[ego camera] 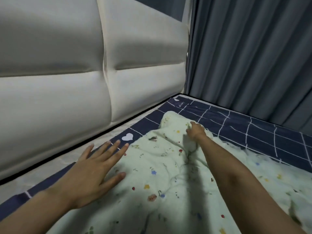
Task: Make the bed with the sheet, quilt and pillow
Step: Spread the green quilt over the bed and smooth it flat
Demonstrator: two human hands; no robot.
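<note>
A navy grid sheet point(253, 130) already covers the bed, and a pale floral quilt point(160, 174) lies rumpled across the lower centre; no pillow shows. The left hand point(94, 173) presses flat, fingers spread, on the quilt's edge, while the right hand point(196, 130) grips a quilt fold at centre right. Bare sheet remains toward the headboard point(67, 81) and curtain point(253, 56), giving room to spread.

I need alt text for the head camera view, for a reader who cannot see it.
A person's right hand grips a bunched fold of a pale floral quilt, while the left hand lies flat on its edge. Beneath is a navy grid sheet, with a cream padded headboard and grey curtain behind.
</note>
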